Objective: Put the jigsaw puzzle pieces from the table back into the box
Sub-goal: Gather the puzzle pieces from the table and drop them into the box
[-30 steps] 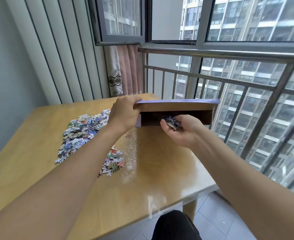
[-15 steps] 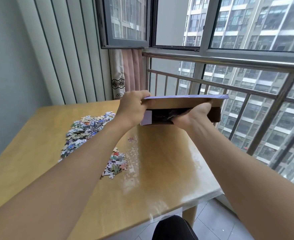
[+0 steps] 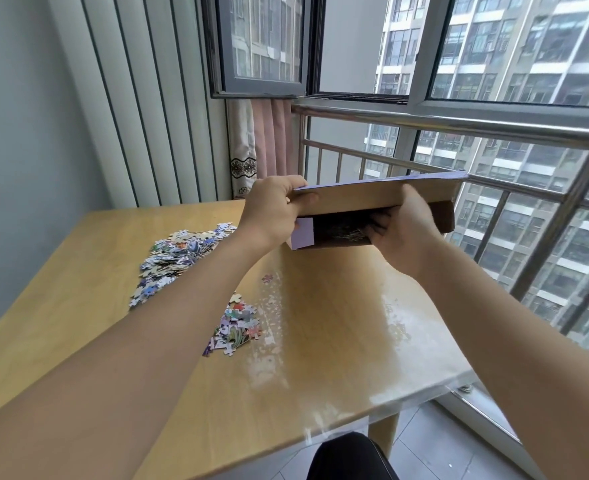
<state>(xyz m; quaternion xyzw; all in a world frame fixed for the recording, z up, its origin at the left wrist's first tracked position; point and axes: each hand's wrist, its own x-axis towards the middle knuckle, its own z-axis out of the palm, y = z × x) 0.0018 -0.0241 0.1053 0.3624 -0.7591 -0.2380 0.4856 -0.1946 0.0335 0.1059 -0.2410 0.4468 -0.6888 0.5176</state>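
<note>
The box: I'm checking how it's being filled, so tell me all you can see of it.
The box looks like brown cardboard with a purple outer face. It is held above the table's far edge, tilted, its open side toward the camera. The left hand grips its left end, by a purple flap. The right hand reaches into the opening, where puzzle pieces show dimly in the dark interior.
</note>
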